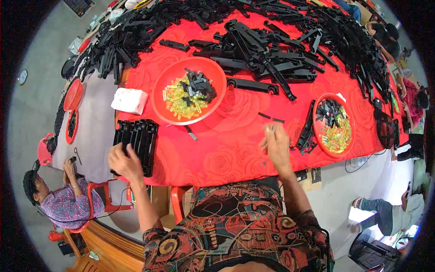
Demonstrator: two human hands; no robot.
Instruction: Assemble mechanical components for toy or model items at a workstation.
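My left hand [126, 163] is over the near left corner of a row of long black plastic parts [144, 136], laid side by side at the table's left. Its fingers are loosely bent and apart, and I see nothing held in them. My right hand [277, 147] is raised over the red cloth at right of centre. Its thumb and fingers are pinched together, and what they may hold is too small to make out. Beyond that hand lie two small black strips [264, 115]. A large red bowl [159, 102] holds yellow translucent pieces and small black pieces.
A second red bowl [321, 144] with similar pieces stands at right, beside several black parts [306, 131]. White tissues [129, 100] lie at left. A large heap of black parts [267, 50] covers the far side. Co-workers sit left [68, 199] and right [385, 36].
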